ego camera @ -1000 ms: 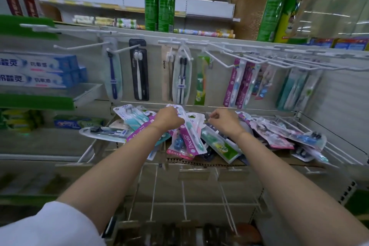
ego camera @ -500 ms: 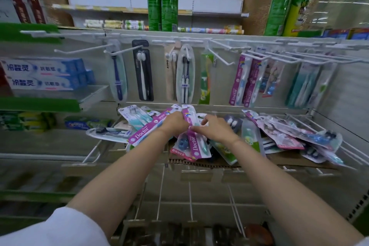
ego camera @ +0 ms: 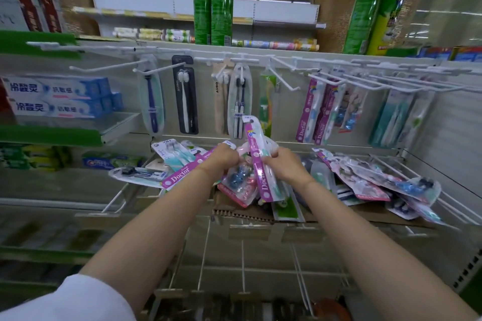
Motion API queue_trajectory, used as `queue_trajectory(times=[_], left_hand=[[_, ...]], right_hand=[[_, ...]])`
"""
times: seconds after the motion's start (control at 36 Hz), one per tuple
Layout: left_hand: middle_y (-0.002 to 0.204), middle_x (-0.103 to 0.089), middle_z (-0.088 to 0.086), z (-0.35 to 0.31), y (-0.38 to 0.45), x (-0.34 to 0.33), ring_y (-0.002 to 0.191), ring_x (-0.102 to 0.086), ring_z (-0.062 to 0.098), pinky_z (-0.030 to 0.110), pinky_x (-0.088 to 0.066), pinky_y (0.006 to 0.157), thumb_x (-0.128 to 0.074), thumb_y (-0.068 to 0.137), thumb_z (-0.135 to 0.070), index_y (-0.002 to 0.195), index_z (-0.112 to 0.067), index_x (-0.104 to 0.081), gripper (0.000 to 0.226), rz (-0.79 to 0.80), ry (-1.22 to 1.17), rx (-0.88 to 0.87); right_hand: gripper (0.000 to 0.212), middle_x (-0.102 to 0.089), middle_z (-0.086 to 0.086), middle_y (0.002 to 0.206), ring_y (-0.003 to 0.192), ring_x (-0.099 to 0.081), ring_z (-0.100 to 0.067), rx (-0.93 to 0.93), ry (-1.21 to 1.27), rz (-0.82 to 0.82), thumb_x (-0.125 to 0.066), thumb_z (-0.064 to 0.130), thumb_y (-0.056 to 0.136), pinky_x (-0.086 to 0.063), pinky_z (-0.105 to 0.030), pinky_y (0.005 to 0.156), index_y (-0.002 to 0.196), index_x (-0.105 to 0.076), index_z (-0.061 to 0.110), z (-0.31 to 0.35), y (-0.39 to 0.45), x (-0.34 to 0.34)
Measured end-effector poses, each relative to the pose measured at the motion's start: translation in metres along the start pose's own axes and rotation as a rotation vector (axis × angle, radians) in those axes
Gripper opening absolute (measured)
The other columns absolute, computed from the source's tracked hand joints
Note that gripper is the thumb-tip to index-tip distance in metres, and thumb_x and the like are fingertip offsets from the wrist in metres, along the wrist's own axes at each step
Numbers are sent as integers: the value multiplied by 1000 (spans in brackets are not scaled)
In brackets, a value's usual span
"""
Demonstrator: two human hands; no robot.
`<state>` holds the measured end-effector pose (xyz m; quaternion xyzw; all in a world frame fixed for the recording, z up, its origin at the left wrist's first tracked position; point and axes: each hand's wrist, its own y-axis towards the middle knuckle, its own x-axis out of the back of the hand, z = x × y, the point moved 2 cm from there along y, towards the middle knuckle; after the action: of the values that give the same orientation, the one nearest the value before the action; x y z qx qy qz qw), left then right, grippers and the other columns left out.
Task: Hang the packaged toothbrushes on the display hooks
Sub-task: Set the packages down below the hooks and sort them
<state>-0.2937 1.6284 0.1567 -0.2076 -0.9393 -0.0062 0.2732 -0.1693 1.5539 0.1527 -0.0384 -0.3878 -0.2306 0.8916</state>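
A heap of packaged toothbrushes (ego camera: 365,180) lies on a cardboard sheet over the lower wire rack. My right hand (ego camera: 283,167) grips a purple "Doctor" toothbrush pack (ego camera: 257,161), held nearly upright above the heap. My left hand (ego camera: 221,160) is closed on packs at the heap's left, touching another purple Doctor pack (ego camera: 182,177) and a pink pack with a blue toy (ego camera: 238,180). White display hooks (ego camera: 347,78) run along the rail above; several carry hanging packs, and two at the left (ego camera: 104,68) stick out bare.
Toothpaste boxes (ego camera: 60,98) fill the shelf at left. Tall green packs (ego camera: 212,0) stand on the top shelf. Below the heap, bare wire hooks (ego camera: 242,268) project toward me. A slatted side wall (ego camera: 456,143) closes the right.
My hands have drawn together over the heap. The right hand took hold of the purple Doctor pack and raised it upright. The camera has moved closer.
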Motion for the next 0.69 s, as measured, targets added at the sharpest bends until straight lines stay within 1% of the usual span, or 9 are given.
queue_trajectory(times=[0.06,0.14,0.19,0.31,0.36,0.42,0.53,0.64,0.69], left_hand=[[62,-48,14,0,2,5,50,-42,20,16,-31,32,-44,86,10,60,-5,-43,31,-26,-72,3],[62,-47,11,0,5,10,51,-43,19,23,-33,37,-42,88,11,65,-3,-47,27,-63,-154,18],[69,-50,11,-1,4,12,56,-46,19,27,-36,44,-41,90,10,75,-3,-50,22,-84,-220,22],[79,-52,10,-5,2,18,63,-51,18,25,-45,41,-38,91,11,100,-1,-48,18,-93,-385,-4],[79,-54,10,-8,0,20,66,-53,19,29,-49,51,-38,90,12,93,0,-48,16,-85,-434,-17],[79,-56,11,-9,1,22,67,-55,21,34,-48,62,-37,90,12,85,-3,-48,19,-85,-458,-34],[85,-58,11,-10,0,28,70,-56,21,31,-45,58,-37,92,6,86,-7,-49,19,-119,-461,-78],[85,-56,9,-15,-3,33,68,-52,16,26,-42,56,-44,93,3,100,-5,-52,13,-161,-462,-143],[86,-57,8,-19,-6,35,69,-54,15,26,-45,59,-46,94,1,101,-6,-54,13,-179,-469,-181]], right_hand=[[19,-50,3,70,60,-47,-9,-4,67,-32,-51,25,94,-30,-24,49,78,-45,16,0,2,6],[20,-52,-4,89,76,-51,-18,2,115,-71,-50,26,95,-32,-28,54,101,-41,9,3,5,14],[29,-56,-9,103,87,-55,-21,-10,157,-89,-50,25,95,-38,-30,61,114,-41,5,7,6,17],[43,-56,-14,118,95,-57,-23,-11,166,-120,-51,24,95,-38,-27,59,128,-36,1,9,9,20],[47,-55,-15,124,105,-58,-27,-18,175,-130,-52,23,94,-42,-30,71,130,-34,1,9,11,20],[49,-54,-16,125,106,-58,-28,-19,171,-125,-53,23,93,-43,-32,75,131,-32,0,9,12,20],[50,-56,-16,122,102,-59,-26,-12,174,-114,-54,22,94,-46,-31,69,132,-31,-1,11,11,20],[50,-59,-14,116,100,-61,-28,-37,240,-139,-54,24,92,-52,-39,85,131,-34,-1,13,13,23],[45,-61,-13,111,96,-63,-27,-37,278,-162,-53,22,93,-53,-40,83,128,-37,-1,14,15,25]])
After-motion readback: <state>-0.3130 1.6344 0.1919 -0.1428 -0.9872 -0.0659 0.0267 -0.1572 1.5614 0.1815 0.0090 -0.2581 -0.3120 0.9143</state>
